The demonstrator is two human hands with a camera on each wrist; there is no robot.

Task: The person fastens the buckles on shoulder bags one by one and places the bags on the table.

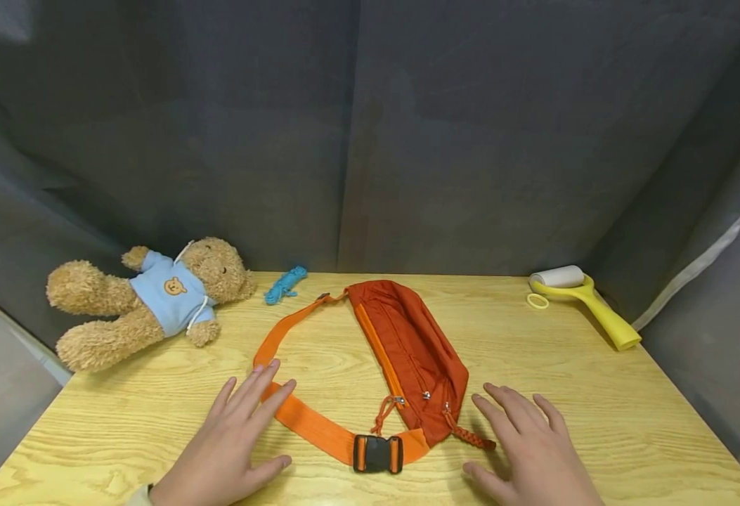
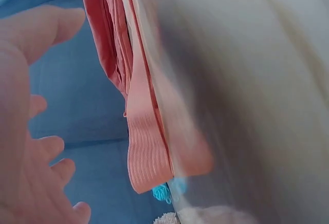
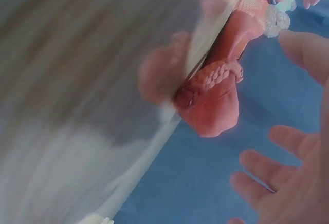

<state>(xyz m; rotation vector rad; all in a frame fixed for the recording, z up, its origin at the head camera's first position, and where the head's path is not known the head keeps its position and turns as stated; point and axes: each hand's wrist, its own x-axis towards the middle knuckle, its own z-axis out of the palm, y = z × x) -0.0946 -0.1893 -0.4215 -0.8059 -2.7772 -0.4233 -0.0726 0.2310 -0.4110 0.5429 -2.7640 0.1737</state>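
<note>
A red-orange waist bag [image 1: 407, 337] lies on the table, its zips and braided pull [image 1: 471, 437] toward the near end. Its orange strap [image 1: 319, 430] loops out to the left, and the black buckle [image 1: 378, 453] is fastened at the front. My left hand [image 1: 230, 436] is spread by the strap's left bend; in the left wrist view its fingers [image 2: 54, 147] hold nothing and the strap [image 2: 149, 157] is apart from them. To the right of the bag, my right hand [image 1: 528, 443] has its fingers apart, near the braided pull, with nothing in its grasp.
At the back left lies a teddy bear [image 1: 173, 295] in a light blue top. Beside its head is a bundle of blue cord [image 1: 285, 284]. A yellow-handled roller [image 1: 597, 309] and a small yellow ring [image 1: 537, 301] lie at the back right. Dark curtains [image 1: 458, 140] rise behind the table.
</note>
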